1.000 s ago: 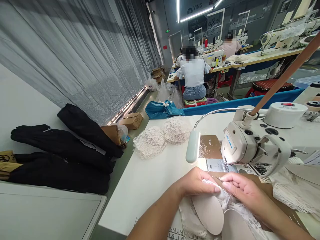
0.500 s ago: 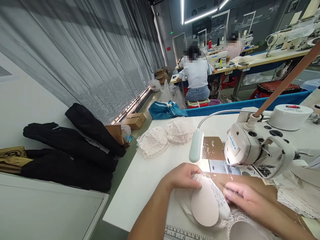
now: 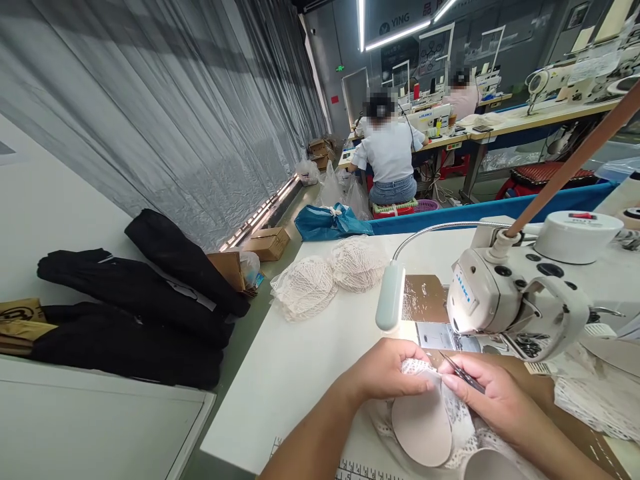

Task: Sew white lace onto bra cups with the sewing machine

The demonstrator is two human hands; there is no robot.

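Note:
A lace bra with pale foam cups lies in front of me. My left hand (image 3: 395, 370) pinches the top of one bra cup (image 3: 423, 427), thumb on the smooth inner side and white lace (image 3: 415, 366) under the fingers. My right hand (image 3: 487, 390) is closed around a slim, dark pointed tool (image 3: 464, 375), tweezers or thread snips. Its thumb and fingertip also meet the lace edge close to my left fingertips. A second cup (image 3: 487, 465) is partly cut off by the lower picture edge. Just beyond both hands stands the sewing machine (image 3: 465, 293).
Two stacks of lace cups (image 3: 305, 287) sit at the table's far left. A lamp (image 3: 390, 297) on a bent neck lights the needle area. More lace pieces (image 3: 595, 407) lie at right. A printed ruler (image 3: 365, 470) runs along the front. Co-workers (image 3: 390, 153) sit ahead.
Both hands have come together at the cup's upper edge. The cup has shifted slightly right and down, and my right hand, blurred before, now touches the lace edge with the tool still held.

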